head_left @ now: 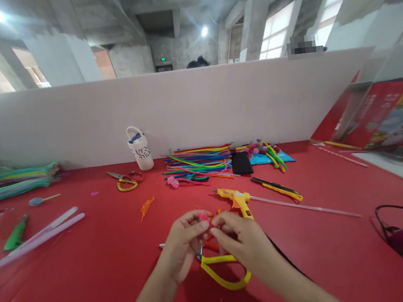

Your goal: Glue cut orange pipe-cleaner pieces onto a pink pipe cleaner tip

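The left hand (187, 236) and the right hand (241, 235) pinch a small pink fuzzy piece (203, 216), seemingly shaped only partly, above near yellow-handled metal scissors (218, 259).

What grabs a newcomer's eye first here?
Probably the centre foreground: the left grip holds a small pink piece, with the right grip close beside it, over yellow-handled scissors on the red table. Next, the yellow glue gun just beyond them, a long translucent stick trailing right. Then the multicoloured strand bundle near the white partition.
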Demonstrator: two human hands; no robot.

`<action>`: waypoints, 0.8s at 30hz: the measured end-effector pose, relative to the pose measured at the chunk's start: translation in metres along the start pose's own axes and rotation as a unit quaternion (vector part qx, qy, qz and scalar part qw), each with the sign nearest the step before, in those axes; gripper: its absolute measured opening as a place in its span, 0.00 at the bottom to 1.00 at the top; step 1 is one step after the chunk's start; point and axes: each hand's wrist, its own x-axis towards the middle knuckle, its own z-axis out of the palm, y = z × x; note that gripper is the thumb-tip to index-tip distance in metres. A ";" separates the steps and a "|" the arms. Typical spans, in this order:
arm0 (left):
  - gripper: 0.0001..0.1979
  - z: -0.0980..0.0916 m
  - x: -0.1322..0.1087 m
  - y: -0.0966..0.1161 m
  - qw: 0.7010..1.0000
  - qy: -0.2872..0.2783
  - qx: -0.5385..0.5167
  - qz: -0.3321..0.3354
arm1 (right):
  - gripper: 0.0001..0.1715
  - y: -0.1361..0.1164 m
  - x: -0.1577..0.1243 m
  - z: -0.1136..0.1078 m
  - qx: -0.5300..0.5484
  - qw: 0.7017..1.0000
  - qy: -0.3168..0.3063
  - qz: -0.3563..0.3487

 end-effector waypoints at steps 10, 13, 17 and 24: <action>0.04 0.006 -0.004 -0.008 0.995 0.054 0.055 0.061 | 0.12 0.011 -0.006 0.017 -0.273 0.931 0.166 -0.180; 0.05 0.008 -0.005 -0.009 0.996 0.051 0.046 0.051 | 0.11 0.012 -0.007 0.021 -0.245 0.950 0.130 -0.146; 0.07 0.012 -0.005 -0.012 0.997 0.059 0.026 0.045 | 0.11 0.012 -0.006 0.026 -0.254 0.951 0.110 -0.141; 0.10 0.011 -0.007 -0.016 0.995 0.084 0.022 0.040 | 0.12 0.010 -0.005 0.033 -0.253 0.952 0.081 -0.149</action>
